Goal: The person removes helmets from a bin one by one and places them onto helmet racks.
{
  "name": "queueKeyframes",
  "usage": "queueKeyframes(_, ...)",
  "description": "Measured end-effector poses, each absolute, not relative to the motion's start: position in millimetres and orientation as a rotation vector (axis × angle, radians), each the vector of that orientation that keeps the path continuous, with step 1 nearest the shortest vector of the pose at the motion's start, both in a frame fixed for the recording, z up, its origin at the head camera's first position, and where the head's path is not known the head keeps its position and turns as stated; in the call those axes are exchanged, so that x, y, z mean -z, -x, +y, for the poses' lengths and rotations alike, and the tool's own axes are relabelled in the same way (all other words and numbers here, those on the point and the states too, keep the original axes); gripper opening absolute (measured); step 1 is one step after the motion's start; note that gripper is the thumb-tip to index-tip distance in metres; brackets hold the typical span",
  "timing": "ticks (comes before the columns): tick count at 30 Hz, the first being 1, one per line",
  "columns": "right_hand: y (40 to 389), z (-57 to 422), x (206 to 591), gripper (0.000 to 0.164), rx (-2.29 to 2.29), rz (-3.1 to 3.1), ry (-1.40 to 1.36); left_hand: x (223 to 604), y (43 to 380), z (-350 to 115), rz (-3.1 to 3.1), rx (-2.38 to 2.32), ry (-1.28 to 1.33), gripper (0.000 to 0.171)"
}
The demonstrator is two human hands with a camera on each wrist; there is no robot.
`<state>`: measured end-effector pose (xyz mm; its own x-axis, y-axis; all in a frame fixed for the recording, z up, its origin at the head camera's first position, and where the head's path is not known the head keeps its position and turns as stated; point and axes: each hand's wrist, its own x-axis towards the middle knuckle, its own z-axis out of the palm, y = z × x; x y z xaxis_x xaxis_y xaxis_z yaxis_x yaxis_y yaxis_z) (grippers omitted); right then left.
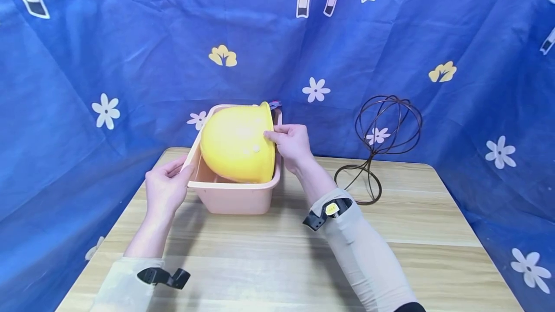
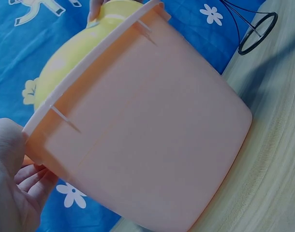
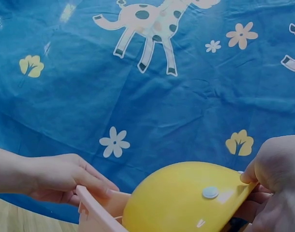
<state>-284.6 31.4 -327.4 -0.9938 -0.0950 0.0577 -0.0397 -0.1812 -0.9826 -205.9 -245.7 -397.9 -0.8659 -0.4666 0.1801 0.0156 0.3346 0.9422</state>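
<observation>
A yellow helmet [image 1: 238, 143] with a domed shell and small pale studs lies on its side in a pink plastic bin [image 1: 234, 199]. My right hand [image 1: 292, 146] pinches the helmet's brim on the right, thumb on the outer shell. At the bin's left front corner, my left hand [image 1: 166, 187] grips the rim between thumb and fingers. In the left wrist view, the bin's wall [image 2: 152, 125] fills the middle, with the helmet [image 2: 65, 58] showing above its rim. Most of the helmet's inside is hidden.
A brown wire stand [image 1: 370, 158] with a round cage top is on the wooden table [image 1: 260, 264], right of the bin. A small purple item [image 1: 275, 104] shows at the bin's back right corner. Behind hangs a blue patterned cloth [image 1: 165, 61].
</observation>
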Motion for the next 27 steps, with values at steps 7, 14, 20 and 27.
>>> queueKeyframes(7, 282.0, 35.2, 321.1, 0.021, 2.47, 1.904, 0.131, 399.3, 206.4, -248.2, -2.219, 1.506, -0.391, 0.041)
queueKeyframes(14, 277.2, 41.7, 313.9, 0.021, 2.552, 1.813, 0.124, 399.1, 207.8, -249.5, -2.227, 1.504, -0.375, 0.041)
queueKeyframes(20, 275.9, 46.2, 308.7, 0.02, 2.619, 1.757, 0.132, 399.4, 209.8, -250.8, -2.219, 1.521, -0.352, 0.041)
queueKeyframes(27, 271.0, 49.5, 296.9, 0.022, 2.718, 1.641, 0.152, 401.0, 214.3, -254.0, -2.208, 1.524, -0.339, 0.04)
